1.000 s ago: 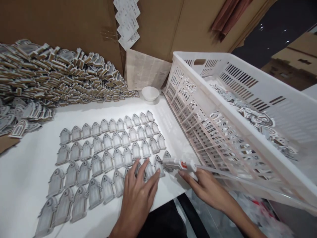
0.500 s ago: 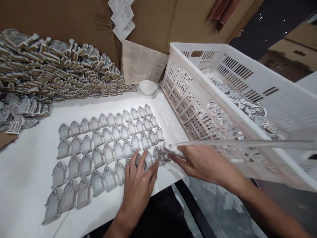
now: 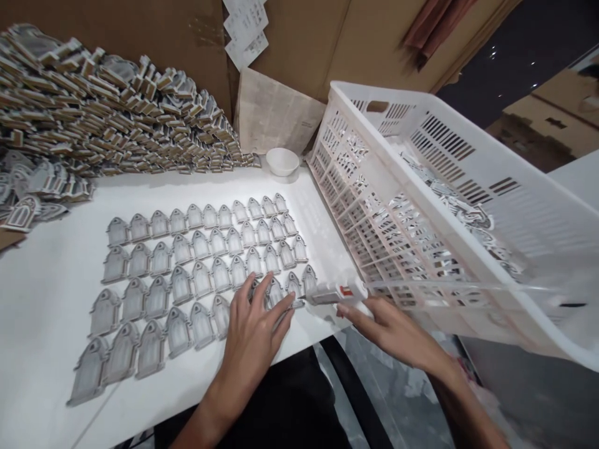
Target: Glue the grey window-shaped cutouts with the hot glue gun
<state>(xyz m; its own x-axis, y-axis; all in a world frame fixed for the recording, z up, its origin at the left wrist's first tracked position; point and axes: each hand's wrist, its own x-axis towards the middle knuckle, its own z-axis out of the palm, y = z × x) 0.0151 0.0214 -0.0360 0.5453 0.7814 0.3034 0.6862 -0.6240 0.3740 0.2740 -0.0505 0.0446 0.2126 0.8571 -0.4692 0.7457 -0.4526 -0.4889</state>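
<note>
The right hand [image 3: 393, 330], back from its higher lift a moment ago, grips the glue gun [image 3: 334, 293] with nozzle low just beyond the left hand's [image 3: 250, 330] spread fingertips, which press flat on the arch-shaped cutouts [image 3: 276, 293]; gluing seems underway.

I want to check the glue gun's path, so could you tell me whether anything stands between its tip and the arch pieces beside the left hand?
Nothing visible does. The glue gun in the right hand points at the arch pieces by the left hand's fingertips.
</note>
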